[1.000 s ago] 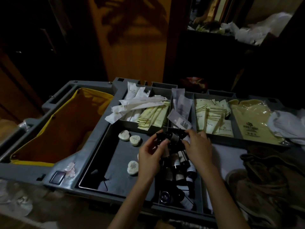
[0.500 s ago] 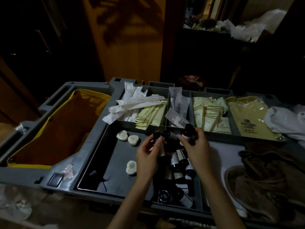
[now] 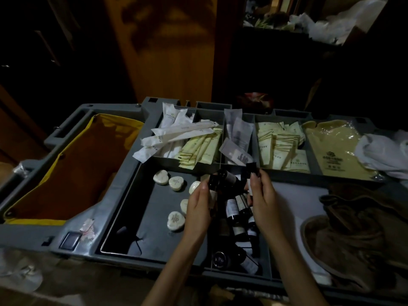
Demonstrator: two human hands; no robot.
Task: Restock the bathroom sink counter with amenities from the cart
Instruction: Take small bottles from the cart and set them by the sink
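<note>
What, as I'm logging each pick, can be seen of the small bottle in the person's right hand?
The small bottle is dark, with a black cap on top and a pale label below; its material is unclear. It is nearly upright, pinched between thumb and fingers of the right hand, which hides its base. It hangs above the cart compartment of like bottles, touching only that hand as far as shows.

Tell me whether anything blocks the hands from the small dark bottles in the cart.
Nothing visible does. The left hand grips a dark bottle and the right hand pinches a black-capped bottle, both lifted above the spare bottles. The sink counter is out of view, so that path cannot be judged.
</note>
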